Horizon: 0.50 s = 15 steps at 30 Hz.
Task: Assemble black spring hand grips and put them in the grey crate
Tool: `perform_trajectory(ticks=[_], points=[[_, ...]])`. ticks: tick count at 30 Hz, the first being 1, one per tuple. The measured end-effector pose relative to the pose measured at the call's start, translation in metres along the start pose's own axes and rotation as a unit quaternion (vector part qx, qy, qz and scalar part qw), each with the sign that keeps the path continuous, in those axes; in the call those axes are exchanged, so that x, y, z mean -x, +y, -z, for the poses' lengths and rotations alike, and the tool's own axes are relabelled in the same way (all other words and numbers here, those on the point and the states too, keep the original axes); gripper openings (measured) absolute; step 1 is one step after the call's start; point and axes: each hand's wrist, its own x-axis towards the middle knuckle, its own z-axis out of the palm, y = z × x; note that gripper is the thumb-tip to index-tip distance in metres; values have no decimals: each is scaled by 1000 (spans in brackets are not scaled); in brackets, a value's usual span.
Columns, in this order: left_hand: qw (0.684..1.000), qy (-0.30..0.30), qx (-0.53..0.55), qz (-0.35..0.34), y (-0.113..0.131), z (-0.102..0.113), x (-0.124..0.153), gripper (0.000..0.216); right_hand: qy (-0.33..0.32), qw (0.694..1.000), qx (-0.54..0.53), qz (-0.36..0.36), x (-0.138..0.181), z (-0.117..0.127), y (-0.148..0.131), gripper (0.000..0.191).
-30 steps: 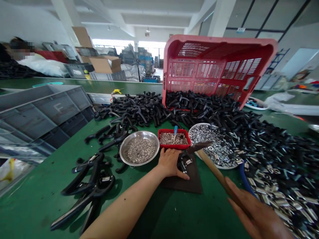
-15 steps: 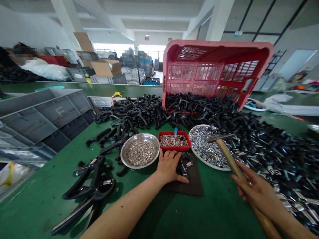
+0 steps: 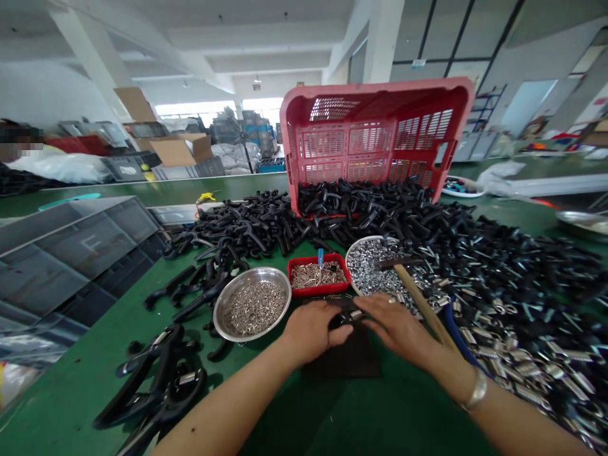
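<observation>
On the dark square pad [image 3: 349, 361], a black spring clamp [image 3: 339, 319] with a shiny coil spring [image 3: 356, 314] lies mostly covered by fingers. My left hand [image 3: 311, 329] is closed around its left side, thumb in front. From the right comes my right hand [image 3: 396, 326], its fingers stretched out and thumb apart, with the fingertips at the spring end; whether they touch it I cannot tell. A hammer [image 3: 420, 297] rests beyond my right hand, its head on the white plate of metal parts [image 3: 363, 285] and its wooden handle passing behind the wrist.
A metal bowl of small pins [image 3: 254, 310] and a red tray of rivets [image 3: 318, 291] with a blue-handled screwdriver [image 3: 320, 258] stand behind the pad. Heaped black clamp parts [image 3: 266, 221] surround a tipped red basket [image 3: 375, 92]. Springs [image 3: 527, 367] lie right; assembled clamps [image 3: 166, 380] left.
My right hand has let go of the hammer, leaving it on the plate, and moved left to the clamp. My left hand has closed around the clamp. The view has shifted slightly.
</observation>
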Motion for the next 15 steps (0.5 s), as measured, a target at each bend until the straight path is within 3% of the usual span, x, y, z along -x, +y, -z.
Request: perform_trajectory(ticks=[2,4,7,12,15], points=[[991,-56,117,22,-4,16,-9,57,5,995,-101,-19,-14,-10,-5,27],[963,-126,226,74,-12,23,-20,68,-1,980,-185,-77,-23,-18,0,23],[931,-194,264,161,-24,21,-37,78,-31,958,-227,-171,-31,-29,14,26],[970,-59,52,228,-24,-1,-43,56,-63,965,-154,-202,-32,-41,20,22],[979,15,-12,205,-21,-18,-30,41,-80,973,-104,-191,-35,-38,14,15]])
